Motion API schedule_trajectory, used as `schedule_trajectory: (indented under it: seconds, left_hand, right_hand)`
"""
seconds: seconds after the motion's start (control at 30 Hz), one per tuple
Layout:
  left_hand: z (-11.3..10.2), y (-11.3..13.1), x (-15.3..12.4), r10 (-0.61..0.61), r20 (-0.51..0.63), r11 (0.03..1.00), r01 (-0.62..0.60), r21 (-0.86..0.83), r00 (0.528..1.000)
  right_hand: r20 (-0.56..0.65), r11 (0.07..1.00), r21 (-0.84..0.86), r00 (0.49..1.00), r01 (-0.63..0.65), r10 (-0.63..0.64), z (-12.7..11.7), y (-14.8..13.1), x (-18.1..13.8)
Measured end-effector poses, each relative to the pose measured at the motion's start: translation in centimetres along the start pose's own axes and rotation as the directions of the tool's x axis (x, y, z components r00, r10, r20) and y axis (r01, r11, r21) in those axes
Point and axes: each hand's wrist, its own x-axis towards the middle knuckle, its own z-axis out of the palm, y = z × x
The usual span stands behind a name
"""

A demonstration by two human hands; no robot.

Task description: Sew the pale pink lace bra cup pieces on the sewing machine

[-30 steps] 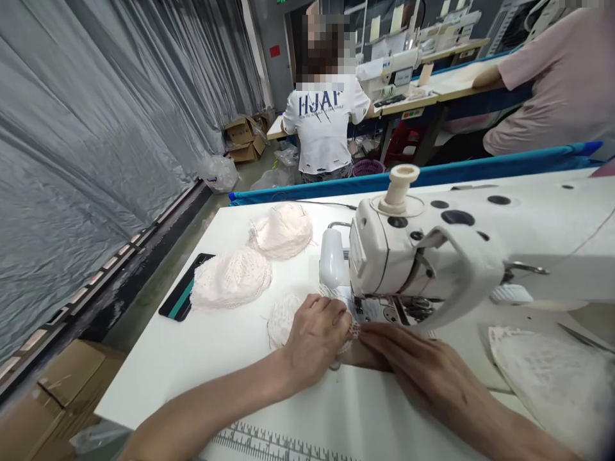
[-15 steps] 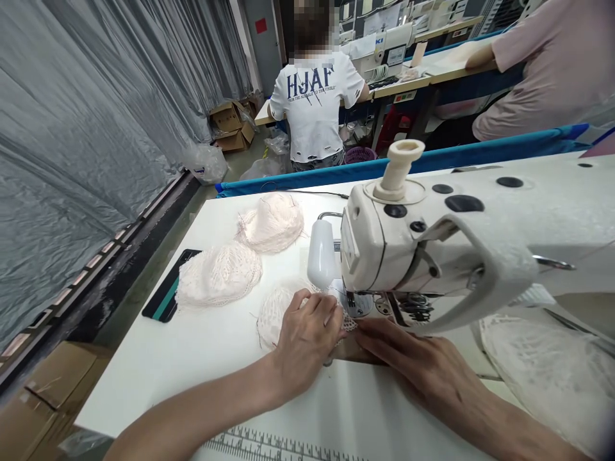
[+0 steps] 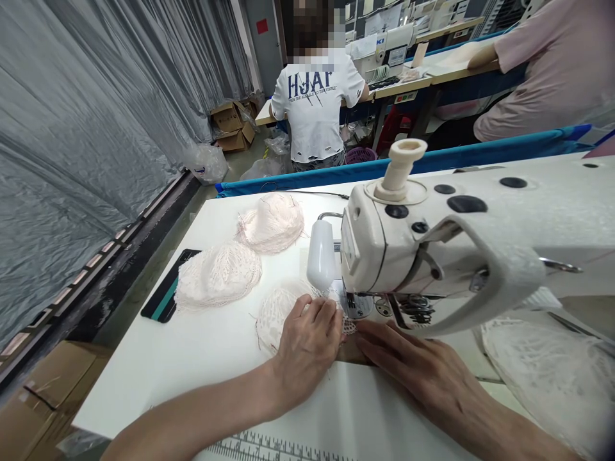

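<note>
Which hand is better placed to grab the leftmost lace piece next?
Probably the left hand: it is nearer that lace piece, though touching another lace piece. The right hand is farther off, by the machine.

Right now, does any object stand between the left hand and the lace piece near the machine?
Nothing visible does: the left hand lies directly on the lace. The right hand has its fingertips at the lace's right end, just in front of the machine. What is under the palms is hidden.
</note>
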Motion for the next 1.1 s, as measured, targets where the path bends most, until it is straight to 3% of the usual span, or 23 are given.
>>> schedule_trajectory:
  seconds: [0.3,0.7,1.1]
  left_hand:
    - [0.0,-0.3,0.3,0.025,0.001,0.998,-0.025,-0.057,1.0]
    - [1.1,-3.5,2.3,0.047,0.058,0.937,-0.024,-0.347,0.997]
    - [1.5,-2.9,1.7,0.046,-0.002,0.963,-0.045,-0.267,0.999]
  right_hand:
    - [0.052,0.999,0.052,0.999,-0.001,-0.002,-0.4,-0.4,0.5]
    - [-0.033,0.985,-0.17,0.999,-0.038,0.033,0.0,-0.8,1.1]
    - [-0.041,0.987,-0.144,0.997,-0.065,0.06,-0.3,-0.8,1.2]
